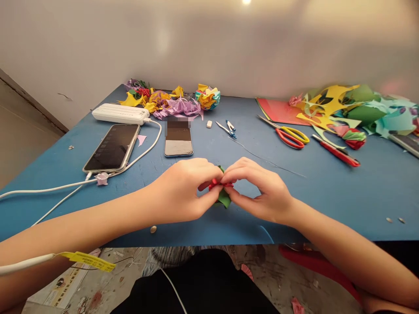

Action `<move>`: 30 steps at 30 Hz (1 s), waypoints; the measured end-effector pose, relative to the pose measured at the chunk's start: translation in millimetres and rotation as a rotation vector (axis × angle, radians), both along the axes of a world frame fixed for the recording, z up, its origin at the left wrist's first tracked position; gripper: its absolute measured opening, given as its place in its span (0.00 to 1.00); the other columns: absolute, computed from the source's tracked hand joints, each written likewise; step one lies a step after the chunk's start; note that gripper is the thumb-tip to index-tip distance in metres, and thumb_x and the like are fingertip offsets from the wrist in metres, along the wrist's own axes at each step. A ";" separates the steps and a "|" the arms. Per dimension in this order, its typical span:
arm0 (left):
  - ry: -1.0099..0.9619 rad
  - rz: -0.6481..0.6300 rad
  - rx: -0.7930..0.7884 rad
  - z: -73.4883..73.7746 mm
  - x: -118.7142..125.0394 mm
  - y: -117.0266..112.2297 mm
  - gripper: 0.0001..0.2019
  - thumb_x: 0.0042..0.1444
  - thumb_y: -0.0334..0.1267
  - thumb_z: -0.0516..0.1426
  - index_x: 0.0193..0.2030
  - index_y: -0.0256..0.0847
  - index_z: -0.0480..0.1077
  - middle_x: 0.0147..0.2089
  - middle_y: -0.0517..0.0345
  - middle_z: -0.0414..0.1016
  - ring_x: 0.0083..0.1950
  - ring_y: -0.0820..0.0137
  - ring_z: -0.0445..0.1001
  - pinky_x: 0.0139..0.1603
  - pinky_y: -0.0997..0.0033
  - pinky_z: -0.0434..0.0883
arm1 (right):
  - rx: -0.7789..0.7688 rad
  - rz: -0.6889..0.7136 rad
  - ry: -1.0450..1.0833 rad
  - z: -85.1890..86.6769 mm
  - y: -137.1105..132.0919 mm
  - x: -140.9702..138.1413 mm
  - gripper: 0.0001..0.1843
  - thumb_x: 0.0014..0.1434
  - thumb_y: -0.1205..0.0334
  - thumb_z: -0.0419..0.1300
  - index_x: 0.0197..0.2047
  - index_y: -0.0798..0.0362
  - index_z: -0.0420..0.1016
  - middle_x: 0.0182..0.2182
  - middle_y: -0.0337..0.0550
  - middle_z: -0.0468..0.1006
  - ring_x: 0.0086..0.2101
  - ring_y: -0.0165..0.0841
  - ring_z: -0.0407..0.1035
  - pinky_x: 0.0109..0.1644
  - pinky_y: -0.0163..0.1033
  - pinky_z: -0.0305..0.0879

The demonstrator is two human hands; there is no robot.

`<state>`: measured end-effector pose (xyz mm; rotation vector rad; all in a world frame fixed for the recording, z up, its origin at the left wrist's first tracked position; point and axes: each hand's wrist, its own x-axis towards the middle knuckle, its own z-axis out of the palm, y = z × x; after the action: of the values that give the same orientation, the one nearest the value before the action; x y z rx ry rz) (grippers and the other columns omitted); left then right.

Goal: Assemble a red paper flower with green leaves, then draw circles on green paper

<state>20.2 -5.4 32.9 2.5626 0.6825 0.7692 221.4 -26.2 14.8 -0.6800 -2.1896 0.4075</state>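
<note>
Near the front edge of the blue table, both hands meet over a small paper flower with a red middle (216,185) and green paper (224,199) around it. My left hand (191,187) pinches it from the left between thumb and fingers. From the other side, my right hand (258,189) is closed on its red part, fingertips touching those of the left. Fingers cover much of the flower, so its full shape is hidden.
Left lie two phones (113,148) and a white power bank (121,114) with cables. Crumpled paper flowers (183,107) line the wall. Right are scissors (290,136), a red utility knife (340,152), a thin wire (265,158), compasses (226,129) and cut paper scraps (347,109).
</note>
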 end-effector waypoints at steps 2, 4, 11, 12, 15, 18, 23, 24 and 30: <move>-0.006 -0.026 0.066 -2.3 -1.1 0.5 0.05 0.56 0.27 0.54 0.35 0.35 0.71 0.28 0.60 0.69 0.30 0.75 0.64 0.32 0.76 0.63 | -0.014 -0.026 -0.014 -0.3 0.0 1.4 0.13 0.54 0.72 0.60 0.43 0.53 0.68 0.34 0.42 0.73 0.35 0.30 0.66 0.40 0.39 0.66; 0.000 -0.074 0.143 -5.2 -2.2 1.8 0.06 0.58 0.28 0.52 0.35 0.34 0.71 0.28 0.58 0.70 0.30 0.74 0.64 0.32 0.74 0.63 | -0.034 -0.083 -0.038 0.2 1.0 3.3 0.12 0.53 0.68 0.63 0.41 0.53 0.68 0.32 0.41 0.72 0.34 0.30 0.65 0.39 0.39 0.65; 0.073 -0.129 0.389 -5.7 -4.3 4.6 0.09 0.60 0.28 0.50 0.34 0.34 0.70 0.29 0.54 0.69 0.30 0.70 0.59 0.30 0.72 0.62 | -0.078 -0.021 -0.056 8.7 5.5 7.8 0.03 0.54 0.67 0.63 0.32 0.52 0.72 0.26 0.38 0.74 0.28 0.28 0.66 0.36 0.39 0.62; 0.078 -0.128 0.398 -4.5 -4.5 4.5 0.09 0.60 0.28 0.50 0.34 0.34 0.70 0.28 0.55 0.69 0.30 0.70 0.59 0.30 0.72 0.62 | -0.096 -0.015 -0.056 10.3 5.6 8.1 0.02 0.55 0.66 0.63 0.33 0.52 0.72 0.26 0.38 0.75 0.28 0.28 0.66 0.37 0.39 0.62; 0.100 -0.114 0.385 -2.0 -5.0 4.4 0.09 0.60 0.29 0.49 0.34 0.35 0.70 0.28 0.56 0.68 0.30 0.70 0.59 0.30 0.72 0.62 | -0.093 -0.026 -0.081 12.8 5.5 8.1 0.01 0.57 0.65 0.61 0.33 0.51 0.72 0.27 0.38 0.75 0.28 0.28 0.67 0.36 0.38 0.61; 0.112 -0.114 0.326 -2.4 -5.2 5.2 0.09 0.61 0.30 0.48 0.35 0.35 0.69 0.28 0.56 0.68 0.30 0.71 0.61 0.32 0.71 0.63 | -0.006 -0.061 -0.125 10.6 5.1 7.6 0.01 0.57 0.66 0.60 0.35 0.51 0.71 0.28 0.39 0.75 0.29 0.28 0.67 0.36 0.38 0.59; 0.096 -0.082 0.286 -5.0 -3.1 4.7 0.09 0.61 0.30 0.48 0.38 0.35 0.68 0.30 0.55 0.69 0.31 0.70 0.63 0.33 0.71 0.64 | 0.265 -0.123 -0.213 2.5 5.5 7.6 0.05 0.57 0.69 0.59 0.38 0.51 0.69 0.30 0.40 0.76 0.30 0.29 0.67 0.34 0.39 0.57; 0.092 -0.069 0.295 -5.5 -2.6 3.9 0.09 0.61 0.29 0.48 0.38 0.34 0.68 0.30 0.54 0.70 0.31 0.69 0.63 0.33 0.70 0.64 | 0.331 -0.139 -0.228 1.1 5.8 7.8 0.06 0.56 0.69 0.59 0.38 0.51 0.68 0.31 0.40 0.76 0.30 0.29 0.67 0.33 0.39 0.56; 0.084 -0.027 0.318 -7.9 -1.6 -1.1 0.08 0.61 0.29 0.48 0.38 0.33 0.69 0.30 0.54 0.69 0.31 0.70 0.62 0.32 0.71 0.63 | 0.384 -0.158 -0.231 -3.3 5.6 7.4 0.08 0.55 0.68 0.61 0.39 0.52 0.69 0.31 0.40 0.77 0.29 0.30 0.67 0.33 0.40 0.58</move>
<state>18.6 -6.5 25.0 2.8990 0.5884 0.8225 228.8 -20.6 11.5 -0.7039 -2.3174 -0.1812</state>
